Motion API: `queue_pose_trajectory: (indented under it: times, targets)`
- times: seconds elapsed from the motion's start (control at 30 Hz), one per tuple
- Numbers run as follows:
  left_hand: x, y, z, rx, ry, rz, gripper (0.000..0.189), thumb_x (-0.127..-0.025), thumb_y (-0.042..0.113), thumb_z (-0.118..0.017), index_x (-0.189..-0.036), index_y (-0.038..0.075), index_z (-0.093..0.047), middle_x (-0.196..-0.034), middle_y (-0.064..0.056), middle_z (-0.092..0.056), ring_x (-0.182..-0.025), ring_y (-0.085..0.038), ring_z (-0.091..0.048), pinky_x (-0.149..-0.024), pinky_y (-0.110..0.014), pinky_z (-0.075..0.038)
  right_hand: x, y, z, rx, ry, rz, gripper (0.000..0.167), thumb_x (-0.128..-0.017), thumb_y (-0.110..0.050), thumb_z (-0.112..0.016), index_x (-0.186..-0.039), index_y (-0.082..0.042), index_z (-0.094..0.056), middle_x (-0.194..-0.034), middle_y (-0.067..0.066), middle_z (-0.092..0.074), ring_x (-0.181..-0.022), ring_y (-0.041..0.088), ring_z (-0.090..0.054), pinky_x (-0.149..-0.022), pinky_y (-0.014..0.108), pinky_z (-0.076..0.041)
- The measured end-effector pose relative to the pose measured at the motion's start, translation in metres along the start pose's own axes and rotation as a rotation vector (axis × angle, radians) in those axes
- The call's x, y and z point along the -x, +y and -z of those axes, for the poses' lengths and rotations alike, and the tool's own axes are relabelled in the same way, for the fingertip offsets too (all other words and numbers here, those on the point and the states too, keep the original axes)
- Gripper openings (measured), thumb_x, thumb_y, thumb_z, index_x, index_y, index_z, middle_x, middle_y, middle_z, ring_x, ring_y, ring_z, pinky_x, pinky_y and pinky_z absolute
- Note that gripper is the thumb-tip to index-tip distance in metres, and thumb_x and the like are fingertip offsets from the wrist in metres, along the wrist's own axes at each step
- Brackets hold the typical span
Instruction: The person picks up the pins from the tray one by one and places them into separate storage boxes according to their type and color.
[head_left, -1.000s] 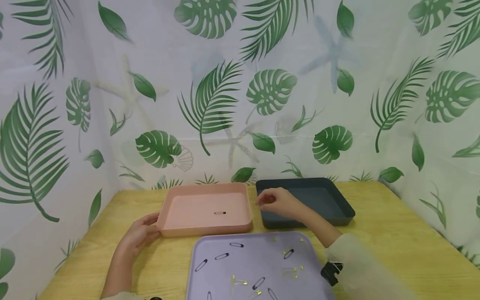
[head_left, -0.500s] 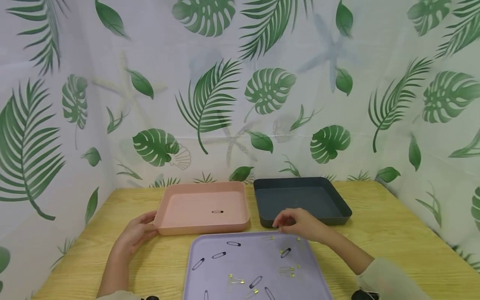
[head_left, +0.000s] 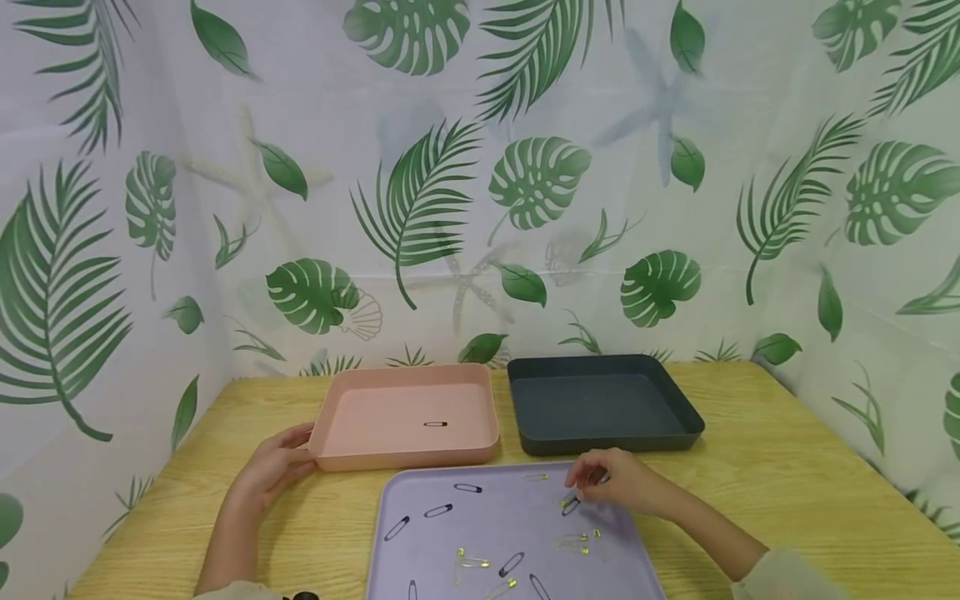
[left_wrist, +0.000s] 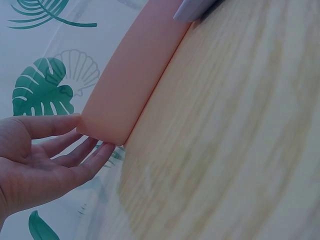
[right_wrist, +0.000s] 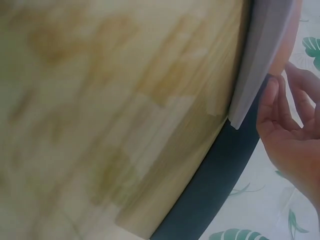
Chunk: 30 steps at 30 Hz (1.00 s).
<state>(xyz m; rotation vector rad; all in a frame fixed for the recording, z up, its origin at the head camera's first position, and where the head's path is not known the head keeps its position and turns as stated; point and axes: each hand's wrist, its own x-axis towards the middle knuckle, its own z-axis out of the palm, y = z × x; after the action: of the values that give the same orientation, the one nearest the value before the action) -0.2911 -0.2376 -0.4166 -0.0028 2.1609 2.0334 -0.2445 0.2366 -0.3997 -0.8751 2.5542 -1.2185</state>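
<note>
My left hand (head_left: 273, 468) touches the near left corner of a pink tray (head_left: 405, 461); its fingers are extended against the corner in the left wrist view. One black safety pin (head_left: 435, 424) lies inside that tray. My right hand (head_left: 618, 481) is low over the lilac tray (head_left: 420, 477), thumb and fingertips right at another black safety pin (head_left: 572, 507), beside a small yellow-headed pin (head_left: 564, 502). From the right wrist, the lilac tray's wall hides the fingertips of my right hand (right_wrist: 295, 115). Several more black safety pins and yellow-headed pins lie scattered on the lilac tray.
A dark blue-grey tray (head_left: 607, 446) stands at the back right, beside the pink tray and behind the lilac one. All rest on a wooden table (head_left: 787, 450). A white leaf-print cloth (head_left: 480, 208) rises behind and at both sides.
My right hand has moved from over the dark tray's left edge toward me, down to the black safety pin on the lilac tray. My left hand stays at the pink tray's corner.
</note>
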Motion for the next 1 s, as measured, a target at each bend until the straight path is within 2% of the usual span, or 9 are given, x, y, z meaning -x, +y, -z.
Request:
queue_pose_trajectory:
  times: [0.17,0.37,0.7,1.0]
  targets:
    - [-0.001,0.0,0.0,-0.002,0.006,0.006,0.055,-0.09,-0.01,-0.041,-0.14,-0.012,-0.019,-0.141,-0.032,-0.02,-0.114,-0.03,-0.044,-0.088,-0.031,-0.045,0.0,0.004,-0.001,0.03,0.005,0.008,0.01,-0.08,0.0,-0.066,-0.09,0.0,-0.065,-0.081,0.0,-0.062,-0.071,0.012,-0.054,-0.062,0.025,-0.047]
    - [0.0,-0.001,0.0,-0.002,0.0,0.008,0.055,-0.09,-0.01,-0.041,-0.14,-0.012,-0.018,-0.141,-0.032,-0.02,-0.114,-0.029,-0.045,-0.087,-0.031,-0.045,-0.002,0.013,-0.003,0.045,-0.001,-0.014,0.01,-0.079,0.0,-0.068,-0.088,-0.004,-0.065,-0.08,0.003,-0.063,-0.069,0.011,-0.053,-0.061,0.025,-0.046]
    - [0.0,-0.001,0.001,0.006,0.004,0.007,0.055,-0.09,-0.01,-0.041,-0.14,-0.011,-0.019,-0.142,-0.031,-0.02,-0.113,-0.028,-0.045,-0.087,-0.03,-0.045,-0.006,0.02,-0.01,0.18,0.02,0.019,0.013,-0.075,0.0,-0.07,-0.081,-0.011,-0.067,-0.079,-0.008,-0.06,-0.068,0.006,-0.05,-0.06,0.024,-0.045]
    - [0.0,-0.001,0.0,0.003,0.001,0.003,0.056,-0.09,-0.009,-0.042,-0.14,-0.012,-0.018,-0.142,-0.032,-0.02,-0.114,-0.029,-0.044,-0.09,-0.033,-0.044,-0.007,0.019,-0.01,0.192,0.023,0.024,0.011,-0.075,-0.002,-0.071,-0.08,-0.012,-0.068,-0.079,-0.008,-0.061,-0.068,0.005,-0.049,-0.059,0.024,-0.044]
